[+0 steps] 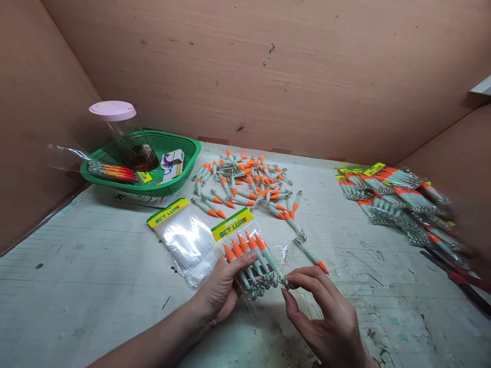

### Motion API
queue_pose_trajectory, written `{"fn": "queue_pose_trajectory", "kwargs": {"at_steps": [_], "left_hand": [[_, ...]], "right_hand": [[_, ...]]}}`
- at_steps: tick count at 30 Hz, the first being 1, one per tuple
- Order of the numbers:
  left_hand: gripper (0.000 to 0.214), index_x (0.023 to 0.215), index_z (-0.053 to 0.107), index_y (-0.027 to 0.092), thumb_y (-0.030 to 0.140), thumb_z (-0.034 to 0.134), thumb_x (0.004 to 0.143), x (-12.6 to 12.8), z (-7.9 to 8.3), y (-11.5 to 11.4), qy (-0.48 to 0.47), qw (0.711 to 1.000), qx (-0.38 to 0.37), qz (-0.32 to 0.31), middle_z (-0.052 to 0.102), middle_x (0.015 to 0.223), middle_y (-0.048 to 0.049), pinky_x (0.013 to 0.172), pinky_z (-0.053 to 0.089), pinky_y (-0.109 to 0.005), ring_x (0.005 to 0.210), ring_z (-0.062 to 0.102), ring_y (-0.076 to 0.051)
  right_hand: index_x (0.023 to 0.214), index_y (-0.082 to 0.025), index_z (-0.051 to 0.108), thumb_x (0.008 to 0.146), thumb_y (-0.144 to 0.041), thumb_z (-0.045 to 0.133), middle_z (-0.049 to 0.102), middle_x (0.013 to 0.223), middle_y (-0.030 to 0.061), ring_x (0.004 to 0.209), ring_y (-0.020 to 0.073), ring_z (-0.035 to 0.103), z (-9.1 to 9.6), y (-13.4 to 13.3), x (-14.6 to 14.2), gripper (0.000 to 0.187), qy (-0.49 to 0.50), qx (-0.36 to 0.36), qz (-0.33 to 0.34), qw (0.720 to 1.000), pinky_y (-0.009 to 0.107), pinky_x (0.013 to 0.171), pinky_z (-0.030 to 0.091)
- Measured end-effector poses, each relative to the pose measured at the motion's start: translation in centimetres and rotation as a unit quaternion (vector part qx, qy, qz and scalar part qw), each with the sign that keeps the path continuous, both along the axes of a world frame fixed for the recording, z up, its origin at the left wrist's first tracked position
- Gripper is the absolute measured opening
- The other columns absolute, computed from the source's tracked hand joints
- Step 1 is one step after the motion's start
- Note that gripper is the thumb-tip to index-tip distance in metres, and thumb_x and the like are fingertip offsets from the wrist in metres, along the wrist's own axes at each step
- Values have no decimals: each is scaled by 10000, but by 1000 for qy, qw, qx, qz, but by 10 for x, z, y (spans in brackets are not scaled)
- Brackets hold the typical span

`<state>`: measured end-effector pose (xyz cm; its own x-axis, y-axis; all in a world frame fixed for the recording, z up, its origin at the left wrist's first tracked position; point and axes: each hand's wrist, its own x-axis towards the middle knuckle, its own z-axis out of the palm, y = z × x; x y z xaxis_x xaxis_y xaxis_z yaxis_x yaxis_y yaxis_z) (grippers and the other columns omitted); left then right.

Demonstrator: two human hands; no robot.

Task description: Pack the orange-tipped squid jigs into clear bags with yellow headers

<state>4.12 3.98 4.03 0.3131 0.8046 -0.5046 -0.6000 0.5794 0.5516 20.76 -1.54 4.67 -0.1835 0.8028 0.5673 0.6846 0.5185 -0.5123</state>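
My left hand (220, 289) grips a clear bag (249, 250) with a yellow "BCT LURE" header, and several orange-tipped squid jig lures sit inside it. My right hand (326, 317) pinches the hook end of the lures at the bag's open mouth, fingers curled. One loose lure (310, 254) lies just beyond my right fingers. A stack of empty bags (184, 237) with the same yellow header lies left of the held bag. A heap of loose lures (245, 186) lies further back in the middle.
A green basket (184, 174) at back left holds a clear jar with a pink lid (113, 111), a packed bag and small boxes. Filled bags (399, 199) pile up at right, near red-handled pliers (464, 283). Brown board walls enclose the white worktop (95, 286).
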Motion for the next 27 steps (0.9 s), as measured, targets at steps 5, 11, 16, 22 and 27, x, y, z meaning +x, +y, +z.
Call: {"fn": "queue_pose_trajectory", "kwargs": {"at_steps": [5, 11, 16, 22, 27], "left_hand": [[340, 942, 673, 102, 187, 770, 627, 0, 1, 1, 24, 1000, -2, -4, 708, 962, -113, 874, 501, -348, 939, 649, -238], [360, 920, 679, 124, 208, 793, 589, 0, 0, 2, 34, 999, 9, 21, 715, 884, -77, 780, 519, -326, 827, 663, -214], [318, 847, 680, 128, 193, 811, 564, 3, -1, 1, 46, 999, 2, 24, 703, 815, -46, 751, 514, -289, 747, 645, -166], [317, 867, 676, 140, 192, 802, 580, 2, -1, -1, 53, 999, 11, 11, 703, 828, -44, 730, 512, -292, 728, 641, -160], [273, 826, 668, 139, 195, 795, 591, 2, -1, -1, 62, 998, 8, -21, 668, 693, -10, 668, 502, -262, 610, 604, -122]], "right_hand": [[996, -179, 567, 776, -34, 551, 614, 808, 52, 714, 155, 624, -7, -2, -8, 264, -20, 59, -13, 998, 255, 621, 537], [1005, -179, 576, 796, -27, 548, 631, 810, 58, 721, 153, 639, -7, -2, -10, 260, -11, 64, -13, 998, 242, 628, 548], [1038, -160, 575, 797, -32, 555, 641, 869, 85, 788, 167, 646, -15, -5, -8, 274, -20, 47, 6, 999, 255, 666, 561], [1068, -164, 589, 775, 3, 583, 645, 897, 98, 802, 176, 650, -35, -13, -12, 338, -26, 101, -26, 994, 271, 663, 573], [1044, -146, 598, 786, -24, 580, 652, 876, 92, 795, 170, 655, -30, -15, -4, 286, 11, 58, 10, 998, 246, 654, 572]]}}
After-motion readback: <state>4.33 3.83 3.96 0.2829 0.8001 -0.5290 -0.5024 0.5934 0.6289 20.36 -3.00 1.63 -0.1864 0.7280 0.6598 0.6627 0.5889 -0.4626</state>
